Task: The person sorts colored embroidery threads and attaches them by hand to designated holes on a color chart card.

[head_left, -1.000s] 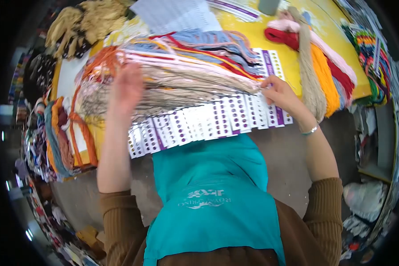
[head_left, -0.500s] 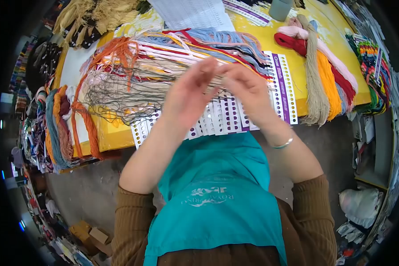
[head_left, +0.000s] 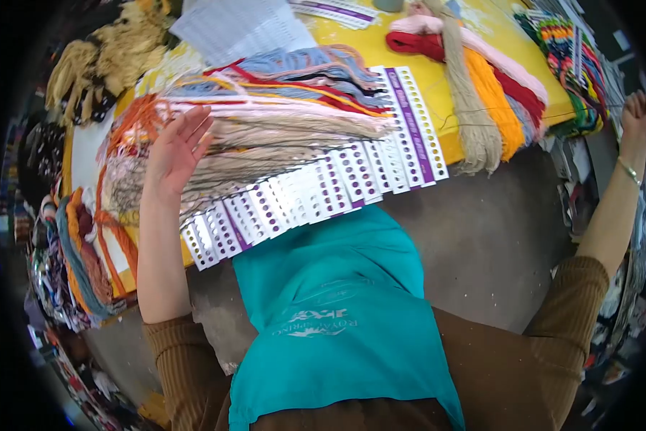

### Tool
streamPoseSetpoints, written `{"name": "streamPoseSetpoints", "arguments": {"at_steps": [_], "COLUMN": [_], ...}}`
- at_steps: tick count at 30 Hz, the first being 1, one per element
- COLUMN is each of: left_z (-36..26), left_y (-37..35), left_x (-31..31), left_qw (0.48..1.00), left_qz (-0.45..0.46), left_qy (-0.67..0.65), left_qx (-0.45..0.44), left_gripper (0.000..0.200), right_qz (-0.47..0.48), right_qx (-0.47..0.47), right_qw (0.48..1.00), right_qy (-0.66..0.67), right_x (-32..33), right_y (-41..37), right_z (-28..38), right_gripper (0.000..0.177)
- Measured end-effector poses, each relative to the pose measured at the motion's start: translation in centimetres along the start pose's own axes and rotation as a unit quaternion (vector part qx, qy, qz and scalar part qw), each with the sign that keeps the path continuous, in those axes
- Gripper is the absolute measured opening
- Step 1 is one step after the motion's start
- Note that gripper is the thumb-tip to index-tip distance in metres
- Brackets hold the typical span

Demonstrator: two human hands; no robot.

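Observation:
My left hand (head_left: pixel 176 153) is over the left part of the spread threads (head_left: pixel 265 136), palm turned up and fingers stretched out. Far off to the right, past the table edge, my right hand (head_left: pixel 639 121) is closed. A thin dark thread (head_left: pixel 597 108) runs from it back across the thread bundles. Several white and purple cards with punched holes (head_left: pixel 316 190) lie overlapping along the near edge. Pink, red, blue, yellow and beige threads pass through the holes of the cards and trail to the left.
Beige, orange, red and pink skeins (head_left: pixel 474 93) hang over the yellow table's (head_left: pixel 380 43) right side. More skeins (head_left: pixel 79 244) hang at the left corner. Printed sheets (head_left: pixel 240 32) and tan yarn (head_left: pixel 125 43) lie at the back. Multicoloured thread (head_left: pixel 564 65) fills the far right corner.
Both hands were together above the cards. My right hand has swung far out to the right with the thread, and my left hand has moved left and opened. The view has shifted and tilted.

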State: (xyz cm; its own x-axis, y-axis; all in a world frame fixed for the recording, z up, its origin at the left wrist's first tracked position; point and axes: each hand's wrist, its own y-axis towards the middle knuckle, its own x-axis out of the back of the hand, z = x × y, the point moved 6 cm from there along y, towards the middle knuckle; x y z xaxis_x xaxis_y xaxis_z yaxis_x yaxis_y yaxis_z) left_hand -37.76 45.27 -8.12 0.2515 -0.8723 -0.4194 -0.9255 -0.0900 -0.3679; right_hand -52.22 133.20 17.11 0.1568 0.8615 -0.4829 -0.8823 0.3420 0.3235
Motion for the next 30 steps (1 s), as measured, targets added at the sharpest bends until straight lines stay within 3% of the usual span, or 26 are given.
{"name": "streamPoseSetpoints", "arguments": {"at_steps": [1, 3, 4, 5, 7, 8, 9, 10, 11, 13, 14, 16, 19, 22, 23, 26, 29, 30], "left_z": [0.4, 2.1, 2.9, 3.8, 5.3, 6.2, 7.3, 8.2, 9.0, 10.3, 11.0, 12.3, 13.9, 14.8, 15.0, 15.9, 16.4, 16.5], "left_y": [0.2, 1.2, 1.6, 1.4, 0.6, 0.1, -0.4, -0.9, -1.4, -2.6, -2.8, -3.0, -2.8, -2.2, -2.2, -2.3, -2.8, -3.0], "left_x": [-1.4, -4.1, -5.5, -8.0, -13.2, -15.3, -17.5, -19.4, -20.9, -23.4, -24.1, -24.8, -25.3, -24.7, -24.7, -24.5, -24.0, -24.2], "left_qw": [1.0, 0.999, 0.999, 0.998, 0.993, 0.99, 0.983, 0.974, 0.97, 0.966, 0.963, 0.967, 0.965, 0.973, 0.979, 0.979, 0.99, 0.989], "left_qz": [-0.014, 0.017, 0.03, 0.029, 0.076, 0.097, 0.139, 0.179, 0.187, 0.199, 0.212, 0.209, 0.21, 0.154, 0.141, 0.133, 0.071, 0.075], "left_qy": [0.02, 0.03, 0.034, 0.051, 0.084, 0.101, 0.119, 0.137, 0.153, 0.158, 0.161, 0.12, 0.135, 0.169, 0.147, 0.147, 0.061, 0.041], "left_qx": [-0.005, 0.011, 0.017, 0.016, 0.026, 0.031, 0.033, 0.034, 0.04, 0.051, 0.052, 0.078, 0.077, 0.015, 0.015, 0.036, 0.109, 0.122], "left_gripper": [0.029, 0.029, 0.029, 0.028, 0.029, 0.029, 0.029, 0.029, 0.03, 0.032, 0.033, 0.03, 0.025, 0.022, 0.018, 0.018, 0.022, 0.025], "right_qz": [-0.061, 0.103, 0.111, 0.173, 0.26, 0.334, 0.344, 0.374, 0.384, 0.429, 0.432, 0.439, 0.42, 0.399, 0.374, 0.333, 0.231, 0.243], "right_qx": [0.087, 0.061, 0.27, 0.312, 0.452, 0.3, 0.145, 0.028, -0.089, -0.147, -0.221, -0.269, -0.276, -0.264, -0.246, -0.182, -0.157, -0.165], "right_qw": [0.991, 0.991, 0.874, 0.77, 0.484, 0.674, 0.828, 0.847, 0.855, 0.859, 0.839, 0.833, 0.85, 0.861, 0.872, 0.867, 0.913, 0.902], "right_qy": [-0.079, -0.056, -0.39, -0.529, -0.702, -0.587, -0.417, -0.376, -0.338, -0.237, -0.246, -0.204, -0.159, -0.174, -0.195, -0.323, -0.298, -0.315], "right_x": [-3.3, -5.6, -9.1, -13.5, -21.6, -22.6, -23.5, -24.4, -25.1, -25.9, -26.0, -26.7, -26.2, -25.8, -25.3, -24.1, -21.9, -21.1], "right_y": [-2.5, -3.0, -6.0, -9.0, -15.8, -17.6, -19.5, -22.3, -25.2, -29.3, -31.0, -33.0, -34.3, -34.5, -34.3, -34.1, -33.0, -32.9], "right_z": [1.8, 1.7, 1.0, -2.2, -8.9, -12.9, -16.9, -20.1, -23.1, -27.4, -28.0, -28.7, -30.1, -30.4, -30.7, -31.3, -32.9, -33.9], "right_gripper": [0.019, 0.011, 0.014, 0.017, 0.031, 0.02, 0.017, 0.016, 0.014, 0.016, 0.019, 0.024, 0.028, 0.03, 0.022, 0.011, 0.01, 0.009]}}
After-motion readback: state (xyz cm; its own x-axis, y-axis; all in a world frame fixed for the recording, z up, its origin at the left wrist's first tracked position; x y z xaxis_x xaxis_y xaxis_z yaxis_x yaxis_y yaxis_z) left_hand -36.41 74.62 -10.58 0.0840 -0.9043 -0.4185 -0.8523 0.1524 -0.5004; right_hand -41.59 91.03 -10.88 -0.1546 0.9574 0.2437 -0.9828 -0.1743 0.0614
